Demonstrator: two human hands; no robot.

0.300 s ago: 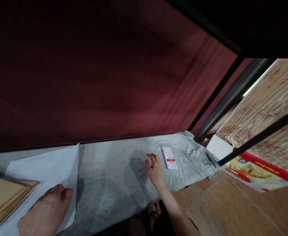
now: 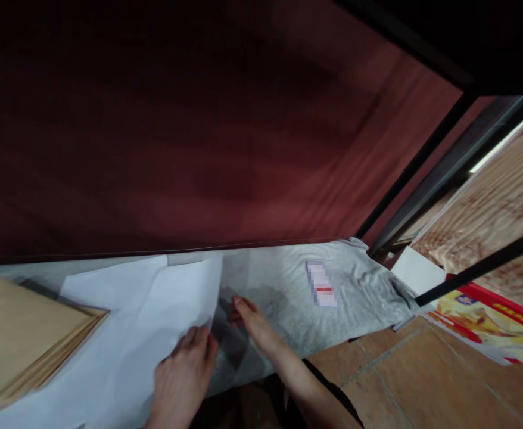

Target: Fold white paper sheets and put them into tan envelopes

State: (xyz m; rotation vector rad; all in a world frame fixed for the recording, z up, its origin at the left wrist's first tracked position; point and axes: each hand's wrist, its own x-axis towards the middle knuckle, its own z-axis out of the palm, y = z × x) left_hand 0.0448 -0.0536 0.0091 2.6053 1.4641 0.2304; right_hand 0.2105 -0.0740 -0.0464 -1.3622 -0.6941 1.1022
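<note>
A large sheet of white paper (image 2: 131, 333) is spread over the left part of a grey cloth surface, with a crease across it. My left hand (image 2: 184, 372) is closed at the sheet's right edge and grips the paper there. Just to the right of that edge is my right hand (image 2: 245, 313), apart from the sheet, its fingers loosely bent with nothing visible in them. On the left part of the paper lies a stack of tan paper or card (image 2: 33, 333), partly out of frame.
A phone (image 2: 321, 284) with a blurred-out screen lies on the grey cloth (image 2: 364, 298) at the right. Behind rises a dark red fabric wall (image 2: 226, 179). A black metal post (image 2: 413, 167), a white box (image 2: 417, 271) and a red and yellow printed box (image 2: 485, 316) stand right, above the tiled floor (image 2: 404, 369).
My left hand has moved right and drawn the white paper's edge along, unfolding the sheet wider. My right hand has moved left, away from the phone. The view has shifted slightly.
</note>
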